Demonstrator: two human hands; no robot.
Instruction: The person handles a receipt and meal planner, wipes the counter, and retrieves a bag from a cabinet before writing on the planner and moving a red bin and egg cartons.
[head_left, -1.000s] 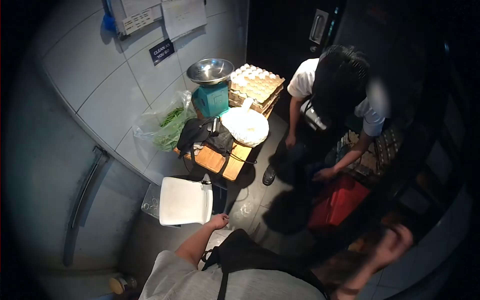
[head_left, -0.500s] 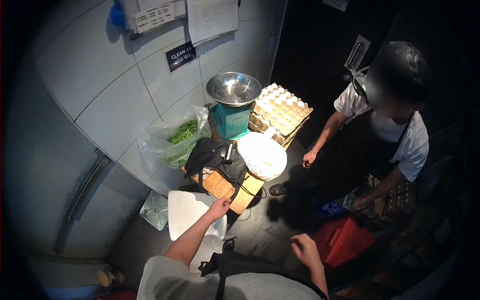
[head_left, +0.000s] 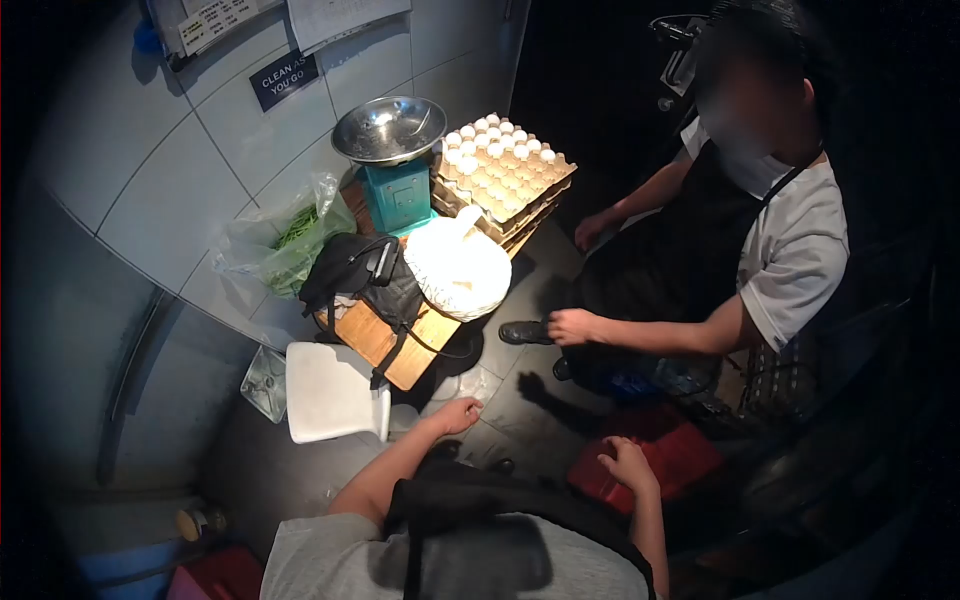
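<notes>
My left hand hangs over the floor in front of the wooden table, its fingers curled together and nothing visible in them. It is apart from the black backpack, whose strap dangles over the table's front edge. My right hand is held above a red crate, fingers apart and holding nothing that shows. A white plastic stool stands left of my left hand.
On the table are a green scale with a steel bowl, egg trays, a bulging white bag and a plastic bag of green beans. A co-worker in a dark apron stands at right. A square tin sits beside the stool.
My view has shifted right and down. My left hand is now away from the backpack strap. The co-worker has straightened up and brought one hand forward from the dark items at right.
</notes>
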